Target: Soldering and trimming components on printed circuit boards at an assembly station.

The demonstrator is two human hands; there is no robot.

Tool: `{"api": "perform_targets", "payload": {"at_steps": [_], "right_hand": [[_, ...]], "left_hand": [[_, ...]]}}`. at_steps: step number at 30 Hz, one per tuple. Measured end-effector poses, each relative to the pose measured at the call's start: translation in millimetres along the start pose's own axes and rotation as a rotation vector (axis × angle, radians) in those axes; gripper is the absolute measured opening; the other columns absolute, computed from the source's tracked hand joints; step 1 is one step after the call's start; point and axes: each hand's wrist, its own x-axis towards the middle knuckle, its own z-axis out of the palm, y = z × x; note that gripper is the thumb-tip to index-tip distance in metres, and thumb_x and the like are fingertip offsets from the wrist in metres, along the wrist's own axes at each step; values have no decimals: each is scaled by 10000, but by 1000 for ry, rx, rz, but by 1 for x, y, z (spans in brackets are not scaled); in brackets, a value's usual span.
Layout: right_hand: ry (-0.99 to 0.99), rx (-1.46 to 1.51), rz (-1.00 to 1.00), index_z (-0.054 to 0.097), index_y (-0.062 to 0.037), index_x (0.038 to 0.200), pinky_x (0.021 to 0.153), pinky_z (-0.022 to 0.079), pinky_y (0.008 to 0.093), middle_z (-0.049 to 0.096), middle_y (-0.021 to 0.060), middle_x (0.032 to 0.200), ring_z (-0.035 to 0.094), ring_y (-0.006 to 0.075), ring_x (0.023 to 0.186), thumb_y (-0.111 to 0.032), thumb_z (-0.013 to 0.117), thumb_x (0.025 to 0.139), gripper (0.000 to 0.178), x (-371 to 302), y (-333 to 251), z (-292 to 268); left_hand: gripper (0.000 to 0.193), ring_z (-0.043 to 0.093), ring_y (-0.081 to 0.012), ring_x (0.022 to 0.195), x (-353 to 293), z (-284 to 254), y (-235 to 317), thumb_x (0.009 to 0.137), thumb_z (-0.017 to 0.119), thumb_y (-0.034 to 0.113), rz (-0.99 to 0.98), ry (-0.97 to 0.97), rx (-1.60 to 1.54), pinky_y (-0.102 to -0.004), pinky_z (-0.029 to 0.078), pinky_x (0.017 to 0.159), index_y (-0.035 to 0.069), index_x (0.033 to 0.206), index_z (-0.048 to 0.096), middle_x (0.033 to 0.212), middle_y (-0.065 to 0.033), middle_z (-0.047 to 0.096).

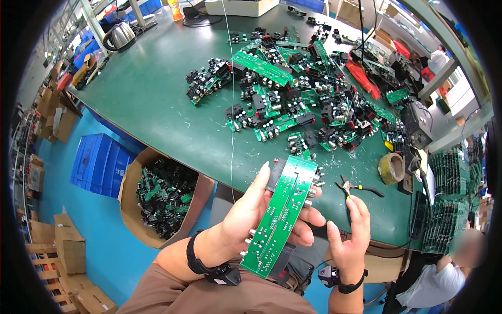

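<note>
My left hand (252,212) is closed around a long green circuit board (280,222), held tilted over my lap at the table's front edge. Its solder side faces up, and silver connectors and black parts stick out along its edges. My left thumb lies along the board's upper left side, and the fingers come round underneath. To the right, my right hand (351,238) is raised with thumb and fingers apart. Its fingertips are at one handle of the cutting pliers (349,187), which lie spread on the table with black and yellow handles. The fingers partly hide that handle.
A large heap of circuit boards (261,68) covers the green table's (157,89) far middle and right. A tape roll (391,168) stands at the right. Below the left edge are a cardboard box of boards (130,209) and a blue crate (99,159). A thin wire (231,131) hangs down.
</note>
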Motion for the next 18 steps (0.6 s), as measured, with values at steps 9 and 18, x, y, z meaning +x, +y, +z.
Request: {"api": "perform_targets", "payload": {"at_steps": [9,18], "right_hand": [[-73,128,-210,466,-16,1308,987,403,521,477,206,1308,477,402,1201,-160,796,664,738,2,-18,-12],[-425,-24,-364,480,-50,1297,965,428,495,502,154,1295,522,341,1153,-209,831,570,823,10,-23,-8]], "left_hand": [[737,674,-221,835,8,-12,-12,964,245,634,-81,201,381,-345,557,784,20,1287,491,1018,-173,664],[557,581,-92,729,8,-24,-28,1012,376,469,-448,102,945,-264,499,658,-6,1277,493,877,-34,588]]}}
